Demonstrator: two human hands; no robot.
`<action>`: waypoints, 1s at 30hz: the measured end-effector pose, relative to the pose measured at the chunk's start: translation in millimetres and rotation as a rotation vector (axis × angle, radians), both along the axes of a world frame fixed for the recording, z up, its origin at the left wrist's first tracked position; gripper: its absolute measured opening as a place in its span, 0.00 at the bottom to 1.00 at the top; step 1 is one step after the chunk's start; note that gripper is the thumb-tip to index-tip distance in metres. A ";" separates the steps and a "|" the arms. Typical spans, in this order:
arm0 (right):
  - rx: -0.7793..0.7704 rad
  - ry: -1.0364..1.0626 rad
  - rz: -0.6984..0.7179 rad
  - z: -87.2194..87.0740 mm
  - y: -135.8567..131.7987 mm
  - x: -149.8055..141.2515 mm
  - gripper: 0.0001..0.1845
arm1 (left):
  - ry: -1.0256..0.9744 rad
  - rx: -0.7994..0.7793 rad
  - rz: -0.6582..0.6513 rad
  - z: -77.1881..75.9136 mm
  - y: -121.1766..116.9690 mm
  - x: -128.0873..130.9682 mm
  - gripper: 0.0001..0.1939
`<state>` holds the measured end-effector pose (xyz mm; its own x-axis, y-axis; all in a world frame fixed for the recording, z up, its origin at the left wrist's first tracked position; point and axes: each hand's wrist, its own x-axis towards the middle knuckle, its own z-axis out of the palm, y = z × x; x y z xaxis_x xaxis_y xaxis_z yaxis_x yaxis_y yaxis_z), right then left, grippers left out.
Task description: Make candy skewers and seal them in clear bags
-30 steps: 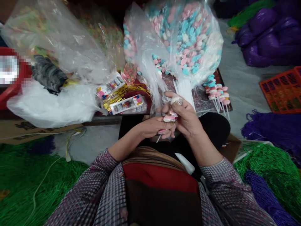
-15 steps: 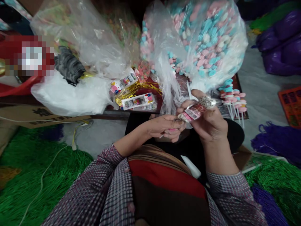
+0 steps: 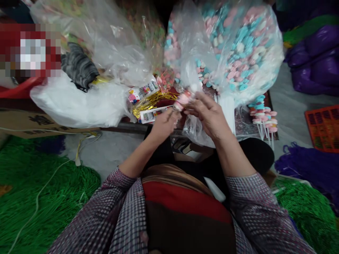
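A small candy skewer (image 3: 182, 100), pink and white and blurred by motion, is held tilted above the table edge; it looks wrapped in clear film. My left hand (image 3: 162, 127) is closed around its lower end. From the right, the bent fingers of my right hand (image 3: 209, 114) grip its side and upper part. Just beyond lie gold twist ties (image 3: 149, 105) and a printed label packet (image 3: 152, 115). Beside my right hand is a bundle of white sticks (image 3: 228, 109).
A large clear bag (image 3: 246, 53) of pink, blue and white candies stands behind. Finished-looking skewers (image 3: 265, 118) lie at the table's right end. To the left are a white plastic bag (image 3: 79, 106), grey gloves (image 3: 79, 67) and a red basin (image 3: 21, 91). An orange crate (image 3: 323, 127) sits on the floor.
Both hands have moved up and left with the candy skewer, toward the gold ties. It has turned, and its barcode label no longer shows. The white sticks are now uncovered.
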<state>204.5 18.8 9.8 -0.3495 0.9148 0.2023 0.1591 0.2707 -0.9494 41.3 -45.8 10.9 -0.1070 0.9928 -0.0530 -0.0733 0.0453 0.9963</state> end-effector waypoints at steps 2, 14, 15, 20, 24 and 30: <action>0.088 -0.254 -0.001 -10.5 17.7 -12.8 0.17 | -0.277 -0.073 0.102 3.8 3.8 -14.7 0.18; 0.194 -1.025 -0.172 -34.8 53.7 -39.0 0.18 | -0.604 -0.224 0.189 8.4 11.1 -24.5 0.20; 0.182 -0.990 -0.170 -35.2 56.8 -35.8 0.16 | -0.604 -0.228 0.188 7.1 11.4 -24.3 0.19; 0.065 -0.662 -0.195 -37.0 65.4 -17.0 0.13 | -0.603 -0.236 0.168 3.4 11.5 -22.4 0.18; 0.029 -0.652 -0.203 -35.1 61.9 -19.9 0.13 | -0.578 -0.252 0.156 5.3 11.9 -17.3 0.20; 0.091 -0.945 -0.215 -28.7 55.9 -50.3 0.14 | -0.562 -0.264 0.167 7.7 11.3 -14.9 0.20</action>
<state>154.2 74.7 -18.9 -0.2312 0.9729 -0.0026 0.8995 0.2127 -0.3816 26.4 -34.5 18.5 -0.1440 0.9110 -0.3864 -0.6086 0.2264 0.7605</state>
